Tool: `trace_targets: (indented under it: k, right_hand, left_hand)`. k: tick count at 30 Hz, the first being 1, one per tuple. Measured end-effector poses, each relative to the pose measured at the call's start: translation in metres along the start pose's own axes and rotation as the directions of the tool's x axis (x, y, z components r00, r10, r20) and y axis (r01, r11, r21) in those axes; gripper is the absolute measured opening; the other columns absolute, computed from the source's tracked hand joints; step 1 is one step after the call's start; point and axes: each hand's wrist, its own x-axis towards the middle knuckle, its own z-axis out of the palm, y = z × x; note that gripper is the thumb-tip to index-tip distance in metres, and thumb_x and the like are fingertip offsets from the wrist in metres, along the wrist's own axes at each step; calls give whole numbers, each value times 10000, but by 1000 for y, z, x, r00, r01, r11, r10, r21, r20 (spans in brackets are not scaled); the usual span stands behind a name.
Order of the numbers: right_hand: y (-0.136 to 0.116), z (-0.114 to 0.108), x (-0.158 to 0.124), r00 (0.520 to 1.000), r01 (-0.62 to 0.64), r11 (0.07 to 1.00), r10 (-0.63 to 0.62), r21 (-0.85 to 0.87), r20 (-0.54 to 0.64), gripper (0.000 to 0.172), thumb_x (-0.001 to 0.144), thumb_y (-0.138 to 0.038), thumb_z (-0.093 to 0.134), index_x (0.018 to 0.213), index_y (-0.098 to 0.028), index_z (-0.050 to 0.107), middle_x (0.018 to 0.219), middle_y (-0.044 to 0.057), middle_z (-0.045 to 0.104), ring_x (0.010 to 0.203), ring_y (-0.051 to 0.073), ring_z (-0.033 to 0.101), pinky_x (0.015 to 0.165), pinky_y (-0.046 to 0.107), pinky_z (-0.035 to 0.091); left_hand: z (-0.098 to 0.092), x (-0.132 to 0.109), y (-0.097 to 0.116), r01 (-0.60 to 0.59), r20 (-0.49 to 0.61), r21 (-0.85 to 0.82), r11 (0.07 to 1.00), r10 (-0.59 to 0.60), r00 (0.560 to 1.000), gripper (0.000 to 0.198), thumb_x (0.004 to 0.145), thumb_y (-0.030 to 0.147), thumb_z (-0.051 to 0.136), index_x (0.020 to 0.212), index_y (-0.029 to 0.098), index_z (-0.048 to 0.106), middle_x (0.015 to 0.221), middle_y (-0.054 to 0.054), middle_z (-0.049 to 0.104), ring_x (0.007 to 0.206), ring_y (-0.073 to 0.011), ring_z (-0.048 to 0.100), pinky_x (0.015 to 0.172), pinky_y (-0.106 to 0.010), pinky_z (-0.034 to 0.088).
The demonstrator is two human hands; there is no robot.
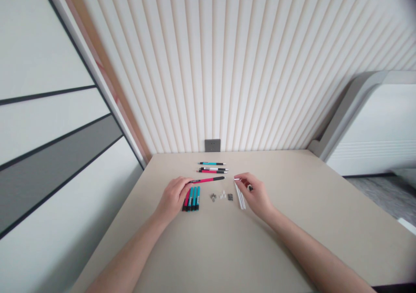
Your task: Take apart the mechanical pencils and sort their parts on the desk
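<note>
My left hand [173, 195] is closed around the rear end of a red pen barrel [208, 180], whose black grip end points right. In my right hand [255, 192] a thin white pen refill [237, 179] is pinched, its end toward the red barrel but apart from it. Several white refills [241, 198] lie side by side just under that hand. Below my left hand stands a row of blue and red pen barrels [194, 197] with black ends, partly hidden by the fingers. Small piles of silvery tips [213, 196], clear-white pieces [222, 194] and dark springs or similar parts [230, 196] lie between the hands.
Several whole pens, among them a blue pen [212, 163] and a red pen [212, 171], lie toward the back of the beige table [208, 249]. A dark socket [212, 145] sits on the ribbed wall behind. A white cabinet [81, 189] borders the left.
</note>
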Motion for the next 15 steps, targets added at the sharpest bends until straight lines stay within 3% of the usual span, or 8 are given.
trace_targets:
  k: [4, 9, 15]
  right_hand:
    - [-5, 3, -5, 984, 118, 991, -109, -57, 139, 237, 965, -304, 444, 1026, -222, 658, 985, 78, 660, 841, 189, 607, 736, 302, 484]
    - [-9, 19, -13, 886, 341, 923, -251, -180, 390, 261, 968, -214, 417, 1111, -222, 635, 991, 84, 672, 918, 211, 604, 841, 349, 469]
    - [-10, 35, -18, 830, 483, 804, -294, -348, 473, 179, 957, -202, 459, 978, -196, 636, 833, 72, 668, 820, 209, 575, 753, 334, 442]
  left_hand:
    - [1, 0, -4, 42, -35, 17, 999, -41, 999, 187, 974, 271, 447, 1045, 197, 604, 899, -49, 660, 855, -192, 620, 783, -321, 491]
    - [2, 0, -5, 65, -39, 14, 998, -64, 997, 186, 976, 267, 442, 1044, 194, 598, 928, -55, 658, 873, -195, 620, 798, -324, 485]
    - [3, 0, -3, 55, -12, 46, 997, -54, 998, 203, 980, 282, 436, 1058, 191, 600, 909, -48, 659, 856, -192, 612, 794, -321, 477]
